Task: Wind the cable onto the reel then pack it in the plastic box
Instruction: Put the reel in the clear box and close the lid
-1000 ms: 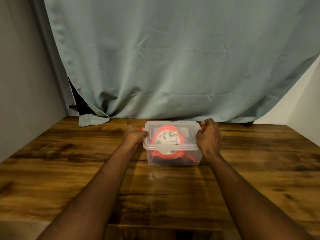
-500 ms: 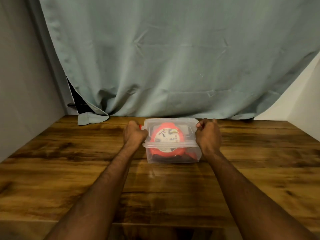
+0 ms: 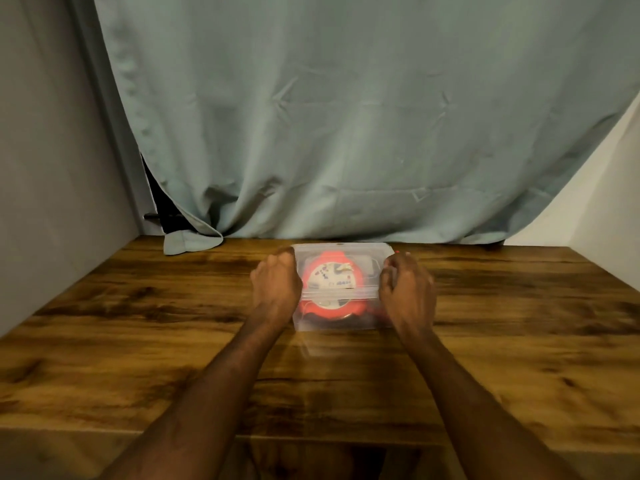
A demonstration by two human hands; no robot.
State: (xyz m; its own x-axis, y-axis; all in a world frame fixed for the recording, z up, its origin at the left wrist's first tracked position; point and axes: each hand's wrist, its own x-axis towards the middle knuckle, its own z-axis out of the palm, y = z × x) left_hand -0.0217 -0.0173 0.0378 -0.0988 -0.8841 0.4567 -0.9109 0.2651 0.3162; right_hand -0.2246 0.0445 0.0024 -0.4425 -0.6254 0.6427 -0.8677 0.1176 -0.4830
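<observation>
Curtain-backed wooden table (image 3: 138, 341) carries the plastic box (image 3: 337, 318), reel (image 3: 332, 282) inside, between both hands. Left hand (image 3: 275, 289) and right hand (image 3: 407, 292) curl against its ends; an unlatched lid may pop off if lifted.

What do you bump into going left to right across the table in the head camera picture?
Curtain corner → left hand → box with the red reel inside → right hand.
</observation>
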